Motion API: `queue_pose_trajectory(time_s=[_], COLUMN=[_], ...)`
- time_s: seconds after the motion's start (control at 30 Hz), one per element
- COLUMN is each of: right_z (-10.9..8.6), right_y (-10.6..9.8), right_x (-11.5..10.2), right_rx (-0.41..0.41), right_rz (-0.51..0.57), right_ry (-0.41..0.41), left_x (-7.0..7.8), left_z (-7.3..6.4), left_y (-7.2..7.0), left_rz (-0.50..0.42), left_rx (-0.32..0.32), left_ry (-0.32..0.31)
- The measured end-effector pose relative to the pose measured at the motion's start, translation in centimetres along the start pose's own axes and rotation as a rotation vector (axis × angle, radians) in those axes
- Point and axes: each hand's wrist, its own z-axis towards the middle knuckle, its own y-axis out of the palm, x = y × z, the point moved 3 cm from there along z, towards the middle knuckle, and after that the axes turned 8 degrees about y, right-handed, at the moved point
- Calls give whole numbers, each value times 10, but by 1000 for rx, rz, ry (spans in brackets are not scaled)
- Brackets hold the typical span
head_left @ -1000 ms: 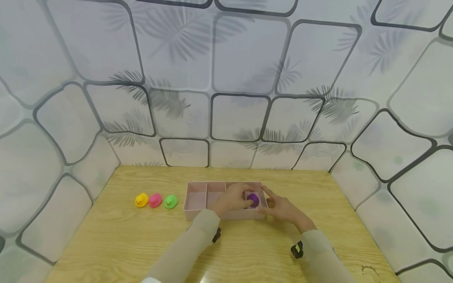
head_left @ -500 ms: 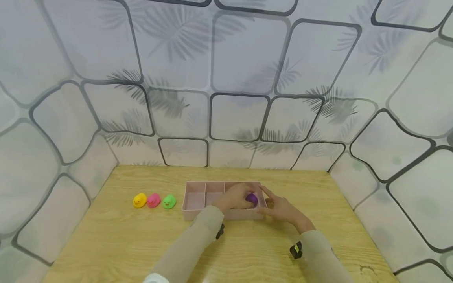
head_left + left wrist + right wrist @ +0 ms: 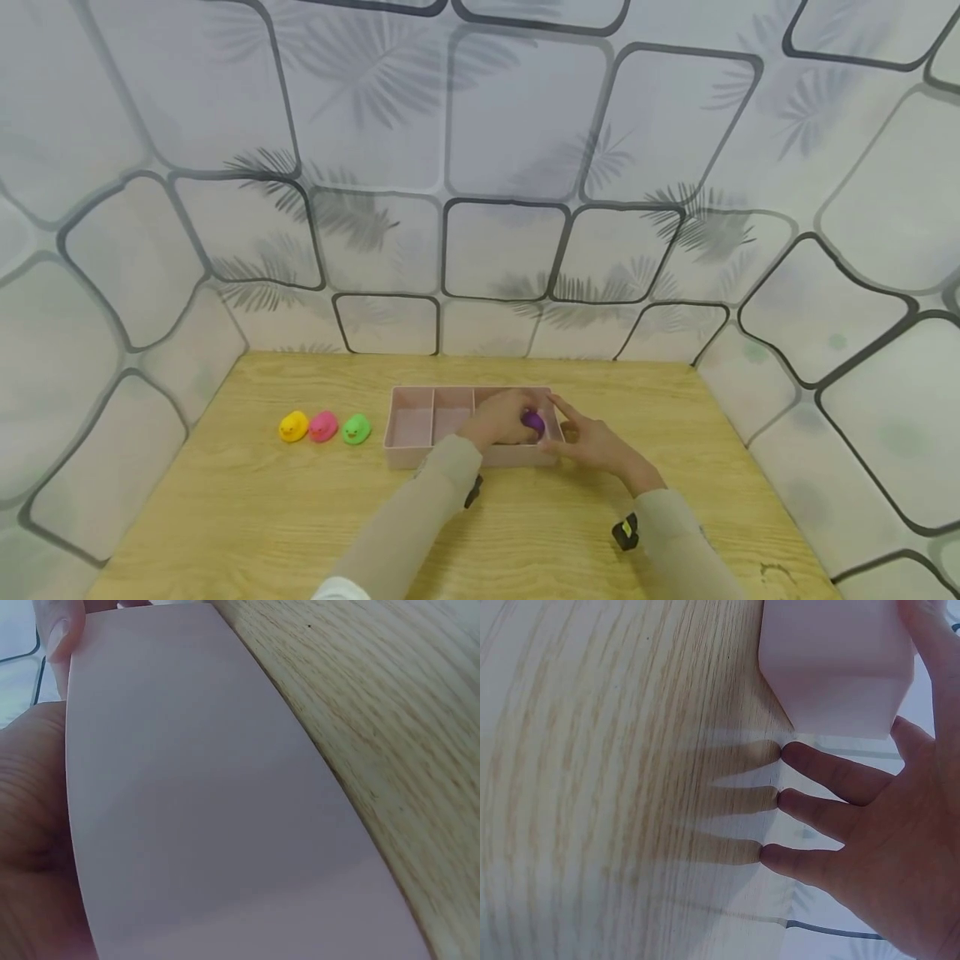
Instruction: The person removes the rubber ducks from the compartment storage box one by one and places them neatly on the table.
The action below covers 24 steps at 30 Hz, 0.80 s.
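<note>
A pink divided box lies lengthwise on the wooden table. My left hand reaches into its right-hand part, with fingers curled against a rounded purple toy; the hand covers part of it. Across the box's right end, my right hand spans thumb and forefinger, gripping the rim at the near and far corners. In the right wrist view, its other fingers point down to the tabletop beside the end wall. The left wrist view is mostly filled by the box's near wall.
Left of the box, yellow, pink and green toy ducks stand in a row. Two left compartments of the box show bare floors. Patterned walls enclose the table at the back and sides.
My left forearm and wrist have shifted a little to the right, and the left thumb no longer shows across the purple toy's front. The right hand keeps its hold on the box end.
</note>
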Motion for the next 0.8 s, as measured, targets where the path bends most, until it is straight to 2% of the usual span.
queue_pose_trajectory(time_s=[0.3,0.5,0.8], right_z=[-2,0,2], right_y=[0,1,2], right_x=[-1,1,3], right_rx=[-8,-11,-5], right_rz=[9,10,16], right_ry=[8,3,2], left_x=[1,2,3], left_z=[2,1,-1], left_y=[1,0,0], left_rz=[24,7,11], left_rx=[-7,-9,-8], left_ry=[-49,-76,-51])
